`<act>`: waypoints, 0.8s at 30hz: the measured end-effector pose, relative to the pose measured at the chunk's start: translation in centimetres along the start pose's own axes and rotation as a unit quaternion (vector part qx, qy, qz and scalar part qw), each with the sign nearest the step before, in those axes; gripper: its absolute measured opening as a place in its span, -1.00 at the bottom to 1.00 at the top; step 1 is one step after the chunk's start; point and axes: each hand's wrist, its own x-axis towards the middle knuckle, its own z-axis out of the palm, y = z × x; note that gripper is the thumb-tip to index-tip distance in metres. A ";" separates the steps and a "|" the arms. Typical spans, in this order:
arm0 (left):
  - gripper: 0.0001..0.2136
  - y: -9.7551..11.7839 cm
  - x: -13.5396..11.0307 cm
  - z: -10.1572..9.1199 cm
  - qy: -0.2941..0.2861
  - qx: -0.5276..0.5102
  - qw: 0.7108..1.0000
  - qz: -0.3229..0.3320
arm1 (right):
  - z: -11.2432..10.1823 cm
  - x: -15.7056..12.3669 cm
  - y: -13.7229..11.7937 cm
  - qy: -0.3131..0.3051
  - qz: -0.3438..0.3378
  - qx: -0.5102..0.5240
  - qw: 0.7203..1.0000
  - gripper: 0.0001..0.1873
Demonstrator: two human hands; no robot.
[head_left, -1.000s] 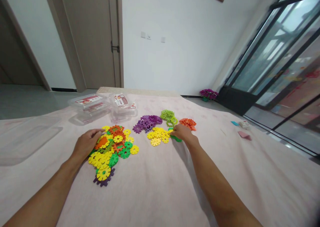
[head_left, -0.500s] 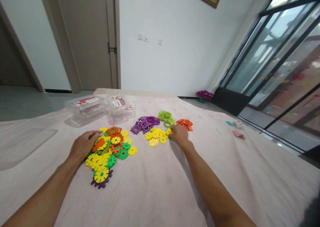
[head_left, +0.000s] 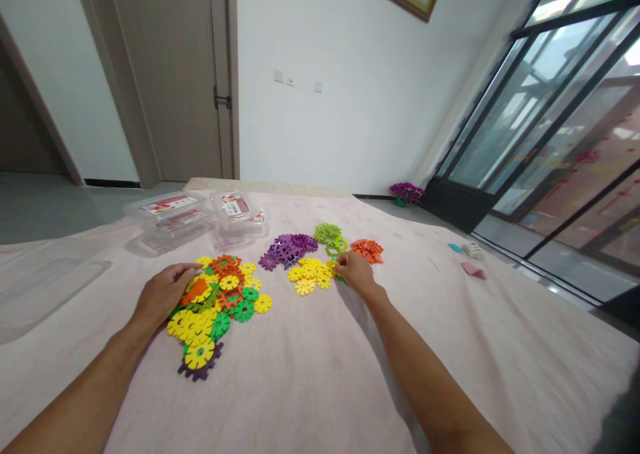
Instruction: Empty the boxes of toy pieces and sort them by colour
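On the left, a mixed pile of plastic interlocking pieces (head_left: 229, 282) holds yellow and green notched discs, orange squares and a dark purple gear-edged piece at its near end. My left hand (head_left: 163, 296) rests against the pile's left side, its fingers stretched over the edge and partly hidden. Farther right, my right hand (head_left: 356, 272) is closed in a pinch on a yellow notched disc (head_left: 332, 266) at the right edge of a group of yellow discs (head_left: 306, 275). A bit of green shows under those fingers. Around them lie purple (head_left: 289, 249), light green (head_left: 327, 234) and orange (head_left: 367, 250) piles.
Clear plastic boxes (head_left: 173, 215) with red-and-white labels stand at the back left, near a clear lid or tray (head_left: 50, 287). A small white box (head_left: 473, 250), a blue item (head_left: 455, 247) and a pink piece (head_left: 473, 271) lie on the pink cloth (head_left: 300, 374) at right.
The whole view has shifted slightly. Both hands stay nearly where they were, the left by the mixed pile and the right at the yellow discs.
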 end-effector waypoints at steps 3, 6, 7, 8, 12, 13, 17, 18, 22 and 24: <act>-0.60 0.0 0.0 0.0 -0.002 -0.003 1.000 0.004 | -0.5 0.3 -0.1 -0.043 -0.060 0.138 0.988 -0.78; -0.61 0.0 0.0 0.0 -0.003 0.000 1.000 -0.002 | -1.1 0.7 0.3 -0.027 -0.083 0.158 0.984 -0.74; -0.60 0.0 0.0 0.0 -0.003 0.002 1.000 -0.004 | -1.2 0.8 0.6 -0.018 -0.074 0.119 0.990 -0.74; -0.60 0.0 0.0 0.0 -0.002 0.005 1.000 -0.004 | -1.2 0.8 0.8 -0.020 -0.063 0.067 0.996 -0.74; -0.60 0.0 0.0 0.0 -0.001 0.010 1.000 -0.003 | -0.8 0.3 1.4 -0.056 -0.040 -0.078 0.995 -0.59; -0.60 0.0 0.0 0.0 0.001 0.010 1.000 -0.002 | -0.6 0.1 1.4 -0.059 -0.039 -0.088 0.994 -0.55; -0.61 -0.1 0.1 0.0 0.002 0.009 1.000 0.002 | -0.2 -0.2 1.0 -0.047 -0.029 -0.088 0.995 -0.52; -0.62 -0.2 0.1 0.0 0.000 0.010 1.000 0.001 | -0.2 -0.2 0.9 -0.043 -0.028 -0.084 0.995 -0.52; -0.61 -0.4 0.2 0.1 -0.005 0.012 1.000 -0.003 | -0.6 -0.2 0.7 -0.022 -0.033 -0.043 0.998 -0.68; -0.61 -0.6 0.3 0.2 -0.005 0.010 1.000 0.004 | -0.8 -0.1 0.6 -0.042 -0.038 0.039 0.998 -0.79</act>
